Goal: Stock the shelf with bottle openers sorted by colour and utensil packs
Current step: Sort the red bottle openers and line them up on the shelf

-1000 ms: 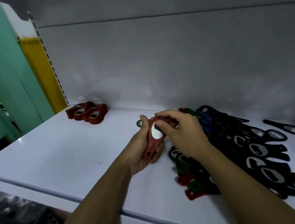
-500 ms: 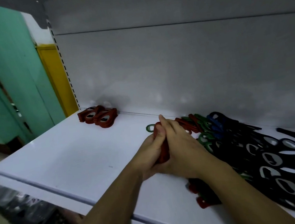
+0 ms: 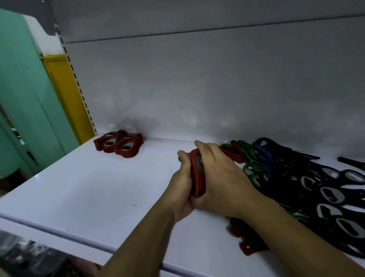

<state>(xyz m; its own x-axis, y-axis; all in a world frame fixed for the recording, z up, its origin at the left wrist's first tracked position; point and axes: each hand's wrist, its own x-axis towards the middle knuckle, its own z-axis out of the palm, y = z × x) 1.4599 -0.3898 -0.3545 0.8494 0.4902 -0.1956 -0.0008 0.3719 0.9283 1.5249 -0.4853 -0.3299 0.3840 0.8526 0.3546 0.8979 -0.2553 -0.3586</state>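
White shelf point(image 3: 80, 197) bears two hands pressed together: left hand point(image 3: 181, 191) and right hand point(image 3: 218, 180) grasp one red opener point(image 3: 197, 180) with curled fingers; one red stack point(image 3: 120, 144) back-left, one mixed pile point(image 3: 321, 190) right

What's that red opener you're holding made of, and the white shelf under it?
Opener: the red body looks like matte moulded plastic, evenly coloured; the grey oval inset seems to be metal. Shelf: smooth, slightly glossy white, probably painted metal, though laminate can't be ruled out.
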